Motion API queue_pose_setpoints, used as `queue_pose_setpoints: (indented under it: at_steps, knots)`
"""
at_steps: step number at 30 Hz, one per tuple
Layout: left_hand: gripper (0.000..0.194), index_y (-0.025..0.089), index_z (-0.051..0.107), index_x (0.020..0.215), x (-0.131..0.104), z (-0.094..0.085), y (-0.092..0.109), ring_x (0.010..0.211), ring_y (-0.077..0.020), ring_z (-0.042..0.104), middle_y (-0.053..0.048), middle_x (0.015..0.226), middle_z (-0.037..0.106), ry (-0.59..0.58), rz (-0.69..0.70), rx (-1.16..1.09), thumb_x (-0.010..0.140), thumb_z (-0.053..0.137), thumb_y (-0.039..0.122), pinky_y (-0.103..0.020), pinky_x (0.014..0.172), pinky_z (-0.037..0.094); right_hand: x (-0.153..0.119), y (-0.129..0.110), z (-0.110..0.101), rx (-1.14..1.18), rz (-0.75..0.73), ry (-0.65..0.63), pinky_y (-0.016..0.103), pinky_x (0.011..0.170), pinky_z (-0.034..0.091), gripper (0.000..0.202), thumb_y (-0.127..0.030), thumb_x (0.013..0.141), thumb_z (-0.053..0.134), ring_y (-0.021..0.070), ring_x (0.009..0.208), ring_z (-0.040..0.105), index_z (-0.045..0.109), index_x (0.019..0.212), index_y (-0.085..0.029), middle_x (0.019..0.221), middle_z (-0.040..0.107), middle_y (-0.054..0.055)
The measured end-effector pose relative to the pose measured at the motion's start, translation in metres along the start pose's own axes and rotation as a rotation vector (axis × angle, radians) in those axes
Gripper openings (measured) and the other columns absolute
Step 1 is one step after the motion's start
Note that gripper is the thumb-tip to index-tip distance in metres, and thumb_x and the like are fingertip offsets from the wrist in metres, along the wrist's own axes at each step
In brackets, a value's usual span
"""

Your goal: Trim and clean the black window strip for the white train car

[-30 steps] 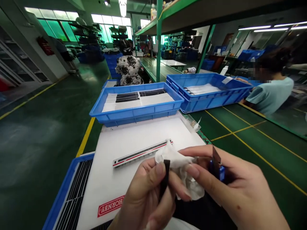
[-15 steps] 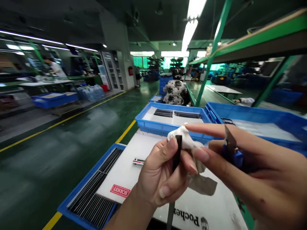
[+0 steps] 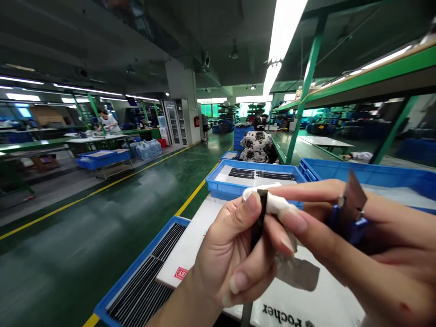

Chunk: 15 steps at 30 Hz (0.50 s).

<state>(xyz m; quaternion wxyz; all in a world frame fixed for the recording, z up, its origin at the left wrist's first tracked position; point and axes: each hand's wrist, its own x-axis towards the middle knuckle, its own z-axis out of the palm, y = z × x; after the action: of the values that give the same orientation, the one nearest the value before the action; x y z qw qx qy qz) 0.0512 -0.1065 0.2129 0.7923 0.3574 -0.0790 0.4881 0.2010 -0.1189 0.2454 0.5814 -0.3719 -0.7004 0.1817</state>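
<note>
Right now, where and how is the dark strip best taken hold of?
Probably just below its upper end, coming from the left, in a pinch. The dark strip is long and narrow, its top stands nearly upright, and the left hand pinches it there. On the other side, the white cloth and the right hand leave little room.

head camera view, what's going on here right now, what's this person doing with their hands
The person's left hand pinches a dark strip near its upper end. Their right hand holds a crumpled white cloth at that end, with a blade-like tool tucked in the same hand. Both hands are raised over a white board. Blue trays of dark strips sit at lower left and ahead.
</note>
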Motion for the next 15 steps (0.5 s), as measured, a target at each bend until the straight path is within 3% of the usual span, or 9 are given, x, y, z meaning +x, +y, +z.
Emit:
queue_pose_setpoints:
  at_steps: [2,5,9,15]
  knots:
    - [0.044,0.004,0.081,0.083,-0.002,0.002,0.003,0.018,-0.0041,0.035,0.004,0.036,0.050,-0.029,-0.033,0.004,0.106,0.055,0.031,-0.010,0.027,0.038,-0.003,-0.009,0.001,0.009,-0.011,0.012,0.023,0.060,0.062,0.014,-0.054,0.092,0.079,0.0205,0.080,0.080,0.084,0.101,-0.045,0.099,0.085,-0.007]
    - [0.043,0.007,0.081,0.086,-0.003,0.003,0.006,0.019,-0.0034,0.033,0.006,0.036,0.048,-0.086,-0.057,0.003,0.107,0.053,0.032,-0.009,0.028,0.039,-0.007,-0.028,0.002,0.013,0.090,0.010,0.023,0.062,0.060,0.008,-0.047,0.095,0.078,0.0190,0.083,0.078,0.083,0.097,-0.041,0.104,0.084,-0.006]
    - [0.045,0.008,0.082,0.084,-0.001,0.003,0.008,0.018,-0.0024,0.031,0.007,0.034,0.043,-0.133,-0.034,0.021,0.107,0.053,0.034,-0.007,0.028,0.037,-0.010,-0.048,0.005,-0.014,0.164,0.025,0.027,0.071,0.061,0.005,-0.041,0.093,0.082,0.0219,0.089,0.077,0.083,0.095,-0.036,0.107,0.083,-0.003]
    - [0.038,0.002,0.081,0.082,0.018,-0.004,0.007,0.018,-0.0006,0.030,0.004,0.043,0.055,-0.182,-0.001,0.018,0.101,0.062,0.029,-0.008,0.027,0.038,-0.004,-0.051,0.002,0.061,0.191,0.073,0.026,0.074,0.062,0.007,-0.030,0.091,0.084,0.0206,0.085,0.074,0.080,0.092,-0.035,0.101,0.079,-0.002]
